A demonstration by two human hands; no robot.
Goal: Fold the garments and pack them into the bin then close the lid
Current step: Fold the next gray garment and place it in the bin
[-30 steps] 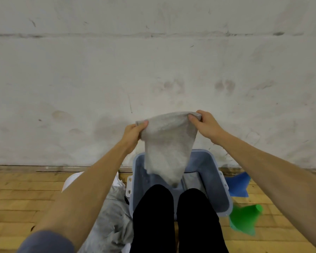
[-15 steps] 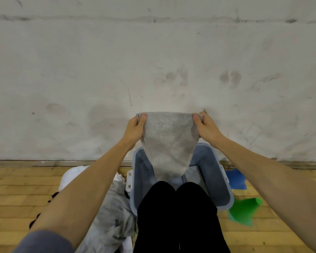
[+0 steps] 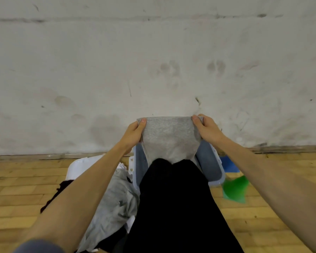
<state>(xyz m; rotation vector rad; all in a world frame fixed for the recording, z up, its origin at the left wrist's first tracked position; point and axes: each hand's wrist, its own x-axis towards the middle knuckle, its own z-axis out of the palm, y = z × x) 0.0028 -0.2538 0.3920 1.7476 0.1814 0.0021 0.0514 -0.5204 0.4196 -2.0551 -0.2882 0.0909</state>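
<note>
Both hands, left hand (image 3: 133, 131) and right hand (image 3: 207, 129), pinching the grey garment's (image 3: 169, 137) top corners, now stretching it flat and lowering it toward the bin (image 3: 211, 161); folding underway.

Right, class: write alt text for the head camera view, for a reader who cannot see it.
Both hands, left hand and right hand, pinch the top corners of a grey garment, holding it spread above an open blue bin. A pile of clothes lies to the left on the wooden floor.
</note>
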